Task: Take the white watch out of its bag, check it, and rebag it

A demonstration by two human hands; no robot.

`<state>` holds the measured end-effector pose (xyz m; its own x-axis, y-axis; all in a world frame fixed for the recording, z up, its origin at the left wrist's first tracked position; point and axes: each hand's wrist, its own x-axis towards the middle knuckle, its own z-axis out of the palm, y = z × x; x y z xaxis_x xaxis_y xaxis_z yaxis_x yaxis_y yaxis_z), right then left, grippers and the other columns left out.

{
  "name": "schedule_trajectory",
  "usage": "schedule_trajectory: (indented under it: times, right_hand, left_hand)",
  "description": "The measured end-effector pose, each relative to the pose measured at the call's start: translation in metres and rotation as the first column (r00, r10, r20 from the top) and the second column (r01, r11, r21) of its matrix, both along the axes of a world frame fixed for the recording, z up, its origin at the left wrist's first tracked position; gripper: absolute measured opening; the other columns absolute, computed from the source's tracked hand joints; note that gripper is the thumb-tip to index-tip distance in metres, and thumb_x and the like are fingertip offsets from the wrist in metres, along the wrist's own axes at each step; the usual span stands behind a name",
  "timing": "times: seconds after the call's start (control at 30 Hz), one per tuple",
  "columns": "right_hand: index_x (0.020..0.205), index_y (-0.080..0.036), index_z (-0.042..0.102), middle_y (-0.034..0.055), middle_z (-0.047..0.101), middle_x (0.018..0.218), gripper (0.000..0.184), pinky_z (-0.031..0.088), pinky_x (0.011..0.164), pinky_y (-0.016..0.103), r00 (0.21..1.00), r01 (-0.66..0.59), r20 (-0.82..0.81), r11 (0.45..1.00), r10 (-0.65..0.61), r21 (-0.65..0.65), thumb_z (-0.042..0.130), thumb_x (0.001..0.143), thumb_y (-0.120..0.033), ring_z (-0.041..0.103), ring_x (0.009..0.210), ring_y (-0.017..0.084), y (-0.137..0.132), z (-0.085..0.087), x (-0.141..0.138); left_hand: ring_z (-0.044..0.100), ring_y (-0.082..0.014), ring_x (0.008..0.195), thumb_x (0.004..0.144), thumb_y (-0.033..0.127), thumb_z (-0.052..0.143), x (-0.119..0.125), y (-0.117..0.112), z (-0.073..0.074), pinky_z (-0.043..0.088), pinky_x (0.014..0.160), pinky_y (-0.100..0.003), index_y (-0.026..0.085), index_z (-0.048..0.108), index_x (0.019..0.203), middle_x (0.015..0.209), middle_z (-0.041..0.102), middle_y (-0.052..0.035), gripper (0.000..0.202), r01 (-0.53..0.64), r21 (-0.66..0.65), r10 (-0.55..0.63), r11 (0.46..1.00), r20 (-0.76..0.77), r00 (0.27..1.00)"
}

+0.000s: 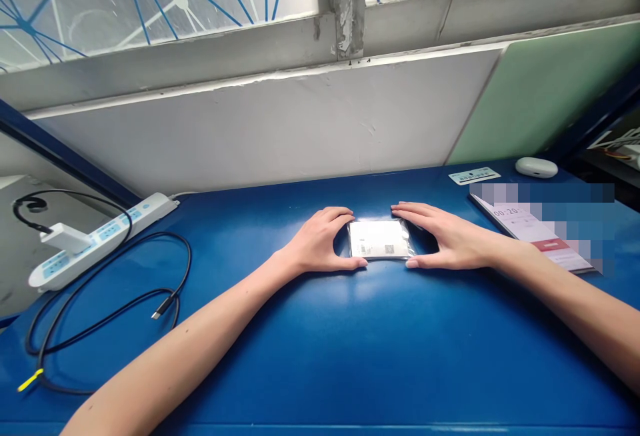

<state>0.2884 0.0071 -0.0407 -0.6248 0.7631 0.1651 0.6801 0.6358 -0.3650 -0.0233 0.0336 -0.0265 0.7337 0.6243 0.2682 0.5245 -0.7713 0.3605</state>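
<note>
A small flat white packet point(380, 239) in clear plastic, with printed labels, lies on the blue table point(320, 356) near its middle. My left hand point(320, 243) cups its left edge, thumb at the near corner and fingers curled over the far corner. My right hand point(445, 239) frames the right edge the same way, fingers stretched along the far side and thumb at the near side. Both hands touch the packet from either side while it rests flat.
A white power strip point(100, 239) with a plugged white adapter point(65, 237) lies at the left, with a black cable point(115, 309) looping over the table. A white earbud case point(536, 167), a small label point(474, 175) and a printed sheet point(535, 233) sit at the right. A wall panel stands behind.
</note>
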Motion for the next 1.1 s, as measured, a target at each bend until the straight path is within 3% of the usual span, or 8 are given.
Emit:
schedule_trajectory:
  times: [0.2,0.3,0.43,0.57,0.8,0.97,1.1]
  right_hand:
    - [0.157,-0.024,0.030,0.0154,0.040,0.159,0.091,0.041,0.112,0.059,0.990,0.101,-0.085,0.980,-0.117,-0.170,0.067,0.082,-0.059,0.041,0.142,0.040,-0.008,0.007,-0.009]
    - [0.154,-0.025,0.031,0.0151,0.048,0.153,0.084,0.043,0.111,0.057,0.967,0.150,-0.170,0.965,-0.189,-0.215,0.064,0.085,-0.058,0.048,0.137,0.036,-0.012,0.006,-0.021]
    - [0.145,-0.021,0.044,0.0172,0.059,0.141,0.075,0.046,0.107,0.057,0.944,0.237,-0.203,0.962,-0.262,-0.137,0.065,0.084,-0.060,0.055,0.130,0.037,-0.014,0.000,-0.037]
    - [0.143,-0.020,0.046,0.0170,0.062,0.137,0.070,0.049,0.104,0.054,0.943,0.252,-0.205,0.965,-0.263,-0.079,0.062,0.086,-0.057,0.058,0.126,0.036,-0.015,-0.002,-0.042]
    - [0.142,-0.014,0.049,0.0199,0.056,0.144,0.056,0.043,0.111,0.054,0.972,0.217,-0.103,0.975,-0.212,0.038,0.046,0.098,-0.049,0.051,0.134,0.035,-0.017,-0.008,-0.039]
    - [0.140,-0.013,0.053,0.0184,0.059,0.142,0.048,0.045,0.110,0.052,0.977,0.205,-0.073,0.974,-0.198,0.095,0.035,0.103,-0.039,0.053,0.134,0.032,-0.016,-0.010,-0.039]
    - [0.139,-0.011,0.055,0.0196,0.050,0.150,0.047,0.045,0.110,0.053,0.977,0.211,-0.038,0.956,-0.208,0.205,0.035,0.103,-0.033,0.045,0.141,0.034,-0.019,-0.011,-0.042]
  left_hand:
    - [0.052,-0.0349,0.129,0.078,0.064,0.072,0.000,0.000,0.001,0.043,0.108,-0.050,0.015,0.056,0.134,0.139,0.056,-0.0189,0.076,0.049,-0.006,-0.050,0.999,-0.013,0.999]
    - [0.052,-0.0344,0.129,0.079,0.064,0.070,0.000,0.001,0.002,0.042,0.108,-0.050,0.016,0.056,0.134,0.138,0.057,-0.0183,0.074,0.054,-0.005,-0.054,0.999,-0.022,0.998]
    - [0.050,-0.0337,0.131,0.084,0.063,0.066,-0.001,0.001,0.001,0.041,0.110,-0.050,0.017,0.055,0.136,0.140,0.055,-0.0177,0.070,0.047,-0.010,-0.048,0.999,-0.045,0.998]
    - [0.050,-0.0343,0.130,0.082,0.060,0.069,0.000,0.001,0.002,0.041,0.109,-0.049,0.016,0.059,0.131,0.139,0.056,-0.0184,0.067,0.044,-0.012,-0.044,0.999,-0.042,0.998]
    - [0.052,-0.0346,0.128,0.075,0.061,0.076,0.001,0.004,-0.001,0.043,0.108,-0.050,0.018,0.060,0.128,0.136,0.059,-0.0165,0.070,0.031,-0.044,-0.030,0.999,0.009,1.000]
    - [0.054,-0.0354,0.126,0.073,0.058,0.079,0.001,0.004,-0.003,0.044,0.106,-0.050,0.018,0.062,0.125,0.135,0.059,-0.0169,0.068,0.043,-0.050,-0.041,0.998,0.049,0.998]
    - [0.055,-0.0345,0.125,0.071,0.058,0.081,0.001,0.004,-0.003,0.044,0.106,-0.049,0.018,0.065,0.121,0.133,0.061,-0.0175,0.067,0.036,-0.052,-0.032,0.998,0.064,0.997]
